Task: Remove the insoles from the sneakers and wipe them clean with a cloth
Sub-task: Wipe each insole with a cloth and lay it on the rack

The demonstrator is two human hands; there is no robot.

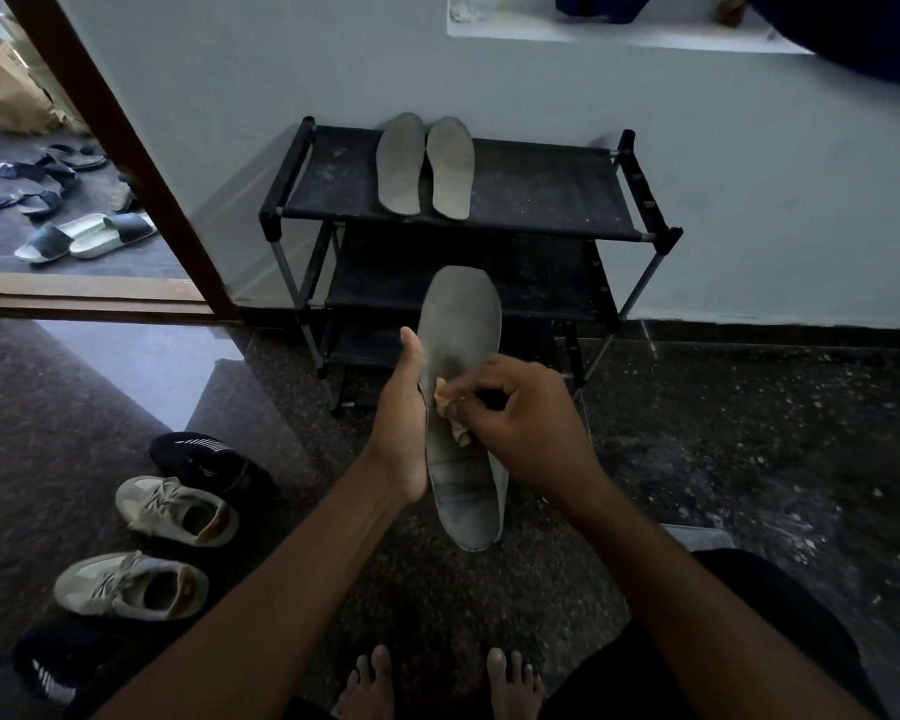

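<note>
My left hand (pixel 404 428) grips a long grey insole (pixel 461 345) by its left edge and holds it upright in front of me, thumb along the edge. My right hand (pixel 526 423) pinches a small tan cloth (pixel 450 413) and presses it against the insole's middle. A second edge shows behind the insole's lower right, so it may be two stacked. Two more grey insoles (pixel 424 166) lie side by side on the top shelf of a black shoe rack (pixel 541 197). Two pale sneakers (pixel 175 509) (pixel 131 584) stand on the floor at the left.
Dark sneakers (pixel 204 457) (pixel 53 662) lie beside the pale pair. The rack stands against a pale wall. A brown door frame (pixel 126 163) opens at left onto several sandals (pixel 87 233). My bare feet (pixel 437 683) rest on a dark speckled floor.
</note>
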